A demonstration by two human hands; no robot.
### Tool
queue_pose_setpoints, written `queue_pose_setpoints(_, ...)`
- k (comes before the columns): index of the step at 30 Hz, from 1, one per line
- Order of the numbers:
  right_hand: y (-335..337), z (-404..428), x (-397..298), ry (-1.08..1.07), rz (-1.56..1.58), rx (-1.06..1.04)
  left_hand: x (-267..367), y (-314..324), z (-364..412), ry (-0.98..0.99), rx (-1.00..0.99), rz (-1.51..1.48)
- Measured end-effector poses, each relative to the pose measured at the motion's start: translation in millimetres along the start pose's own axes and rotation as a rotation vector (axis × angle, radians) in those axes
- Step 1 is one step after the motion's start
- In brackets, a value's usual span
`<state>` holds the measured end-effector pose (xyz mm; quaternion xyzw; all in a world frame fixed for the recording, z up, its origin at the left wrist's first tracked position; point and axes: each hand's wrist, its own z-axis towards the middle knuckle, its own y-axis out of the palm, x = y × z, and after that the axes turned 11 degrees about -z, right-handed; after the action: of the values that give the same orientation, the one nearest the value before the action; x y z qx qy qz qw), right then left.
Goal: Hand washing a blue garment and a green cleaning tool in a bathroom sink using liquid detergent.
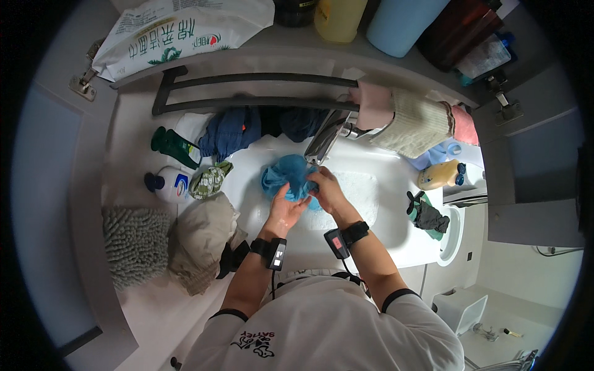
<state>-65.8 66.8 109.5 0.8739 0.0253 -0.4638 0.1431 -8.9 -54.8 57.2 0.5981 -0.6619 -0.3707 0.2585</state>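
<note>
A crumpled, thin blue cloth [288,174] is bunched up under the spout of the chrome faucet [323,139], over the white washbasin [394,222]. My right hand [328,189] pinches its right edge with curled fingers, close below the spout. From the near side my left hand [287,211] holds it, palm turned up, the thumb against the cloth and the fingers beside the right hand. The left hand's skin looks wet. Foamy water [355,197] covers part of the basin floor. Each wrist wears a black strap with a small device.
Left of the basin are beige clothing [204,236], a grey chenille mat [137,246], a white pump bottle [171,184] and a dark green bottle [177,147]. Denim clothing [232,132] lies behind. A black towel rack [260,103] and shelf overhang the back. A yellow bottle [438,175] stands right.
</note>
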Motion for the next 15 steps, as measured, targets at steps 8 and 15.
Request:
queue_pose_setpoints(8,24.5,4.6,-1.2,-0.474,-1.197,0.356,-18.4,16.1,7.2,-0.034,-0.124,0.209)
queue_pose_setpoints(15,45.5,-13.8,17.6,-0.576,-1.055,0.325,-0.3,27.6,2.7,-0.076,-0.052,0.248)
